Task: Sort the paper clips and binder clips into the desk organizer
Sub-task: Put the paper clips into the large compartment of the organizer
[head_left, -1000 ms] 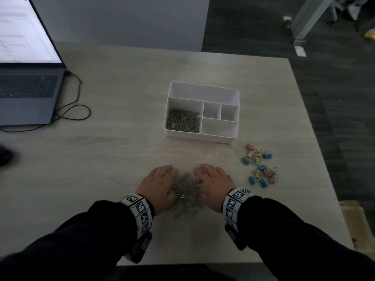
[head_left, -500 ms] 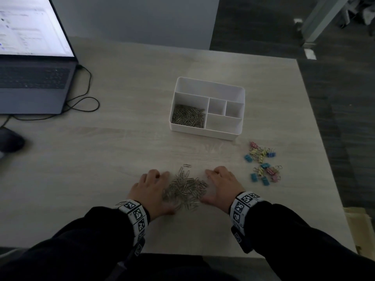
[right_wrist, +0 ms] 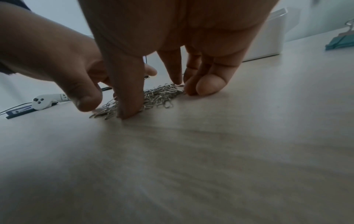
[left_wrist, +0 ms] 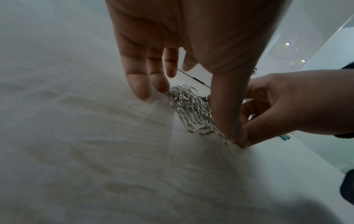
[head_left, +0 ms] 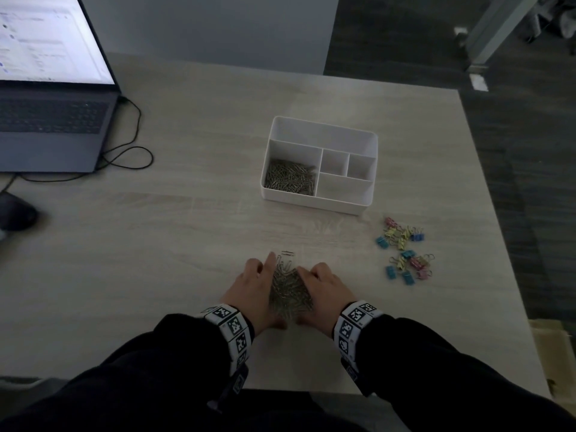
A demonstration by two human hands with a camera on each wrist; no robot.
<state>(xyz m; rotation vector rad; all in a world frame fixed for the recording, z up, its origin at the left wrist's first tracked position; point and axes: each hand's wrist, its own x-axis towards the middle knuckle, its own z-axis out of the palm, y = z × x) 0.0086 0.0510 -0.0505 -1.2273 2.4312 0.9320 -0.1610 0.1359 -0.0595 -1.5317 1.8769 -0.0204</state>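
Observation:
A heap of silver paper clips [head_left: 290, 291] [left_wrist: 191, 109] [right_wrist: 161, 97] lies near the table's front edge. My left hand [head_left: 257, 277] and right hand [head_left: 319, 280] flank it, fingertips and thumbs on the table, pressing the heap in from both sides. The white desk organizer [head_left: 324, 127] stands farther back; more paper clips [head_left: 290, 180] fill its front left compartment, and its other compartments look bare. Coloured binder clips [head_left: 405, 251] lie scattered to the right of my hands. A stray paper clip [head_left: 287, 253] sits just beyond the heap.
An open laptop [head_left: 46, 120] occupies the far left, with a black cable [head_left: 131, 151] looping beside it and a dark mouse [head_left: 15, 213] nearer. The table's right edge runs just past the binder clips. A small white device [right_wrist: 44, 101] lies at the left.
Both hands have drawn closer together, squeezing the spread heap of paper clips into a narrower, taller pile. The head view has shifted slightly.

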